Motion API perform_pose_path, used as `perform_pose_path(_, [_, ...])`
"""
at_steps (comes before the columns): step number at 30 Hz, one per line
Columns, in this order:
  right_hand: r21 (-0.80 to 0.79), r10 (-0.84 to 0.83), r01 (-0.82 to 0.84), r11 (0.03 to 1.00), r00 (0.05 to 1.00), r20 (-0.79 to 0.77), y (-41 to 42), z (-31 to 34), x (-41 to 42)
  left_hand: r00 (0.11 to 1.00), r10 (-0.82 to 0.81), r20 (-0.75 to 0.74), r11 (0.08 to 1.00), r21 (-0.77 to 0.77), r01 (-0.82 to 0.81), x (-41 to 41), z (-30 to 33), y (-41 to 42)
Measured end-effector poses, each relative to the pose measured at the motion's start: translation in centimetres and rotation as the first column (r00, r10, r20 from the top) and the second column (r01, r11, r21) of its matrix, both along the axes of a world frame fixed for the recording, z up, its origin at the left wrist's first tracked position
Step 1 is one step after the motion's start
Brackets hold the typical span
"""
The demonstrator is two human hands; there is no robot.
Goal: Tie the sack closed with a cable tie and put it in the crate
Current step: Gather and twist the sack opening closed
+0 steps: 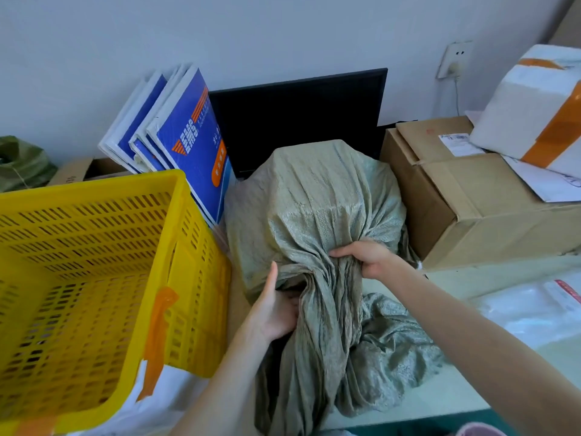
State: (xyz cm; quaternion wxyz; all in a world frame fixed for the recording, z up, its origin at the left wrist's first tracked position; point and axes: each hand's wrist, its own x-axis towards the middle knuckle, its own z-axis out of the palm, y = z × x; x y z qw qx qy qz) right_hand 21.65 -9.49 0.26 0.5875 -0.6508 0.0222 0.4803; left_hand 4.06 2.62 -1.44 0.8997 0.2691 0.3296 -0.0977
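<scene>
both hands, left hand [276, 305] and right hand [366, 258], clutch the sack [308, 196] neck (trailing toward the person), crate [94, 278] just left.

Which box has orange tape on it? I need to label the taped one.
The white box at the far right, resting tilted on the plain brown cardboard box. The brown one shows only a shipping label.

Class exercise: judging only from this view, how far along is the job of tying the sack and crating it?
Done: the sack is filled. In hand: the right hand grips the bunched neck while the left hand gathers fabric beside it. Left: no cable tie is visible, and the yellow crate holds no sack yet.
</scene>
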Motion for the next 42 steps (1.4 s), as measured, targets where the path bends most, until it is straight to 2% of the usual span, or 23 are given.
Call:
perform_pose_path(4, [0.015,-0.065,0.064,0.998,0.996,0.065,0.0,-0.7,-0.9,1.000,-0.003,-0.022,0.998,-0.061,0.001,1.6,1.7,0.7])
perform_pose_path(8, [-0.022,-0.065,0.069,0.997,0.986,0.153,-0.5,-0.8,-2.0,0.984,-0.111,-0.137,0.975,0.178,0.135,3.6,3.3,-0.3])
perform_pose_path(11, [-0.052,-0.065,0.078,0.996,0.971,0.229,-1.1,-0.6,-3.5,0.971,-0.117,-0.211,0.924,0.334,0.184,4.7,3.6,-0.2])
perform_pose_path(16, [-0.066,-0.055,0.079,0.995,0.947,0.317,-2.0,-0.8,-6.8,0.984,-0.064,-0.164,0.894,0.428,0.129,4.7,4.6,1.7])
perform_pose_path(19, [-0.065,-0.042,0.074,0.995,0.916,0.398,-1.7,-1.7,-8.0,0.972,-0.125,-0.198,0.865,0.459,0.204,4.1,5.2,1.9])
perform_pose_path(24, [-0.131,0.058,0.031,0.991,0.778,0.626,-0.2,-2.0,-8.8,0.927,-0.256,-0.274,0.766,0.528,0.367,4.9,4.5,0.9])
perform_pose_path(27, [-0.197,0.154,-0.010,0.980,0.661,0.734,0.5,-2.2,-9.6,0.872,-0.314,-0.375,0.665,0.568,0.484,6.0,4.2,0.5])
perform_pose_path(29, [-0.245,0.217,-0.028,0.969,0.571,0.792,0.6,-3.0,-10.2,0.838,-0.347,-0.421,0.596,0.591,0.544,6.5,4.4,0.0])
perform_pose_path(31, [-0.284,0.261,-0.035,0.958,0.511,0.819,0.4,-3.9,-10.9,0.835,-0.350,-0.424,0.569,0.612,0.549,6.8,4.7,-0.1])
perform_pose_path(37, [-0.328,0.333,-0.085,0.941,0.410,0.849,-0.1,-4.2,-15.2,0.867,-0.323,-0.380,0.574,0.650,0.499,7.4,3.4,0.2])
perform_pose_path(40, [-0.343,0.351,-0.091,0.935,0.372,0.859,0.0,-4.2,-16.6,0.912,-0.326,-0.251,0.727,0.550,0.411,7.4,3.4,-0.1])
perform_pose_path(42, [-0.376,0.384,-0.088,0.923,0.316,0.868,0.0,-4.2,-16.2,0.907,-0.361,-0.216,0.732,0.538,0.419,7.5,3.1,-0.1])
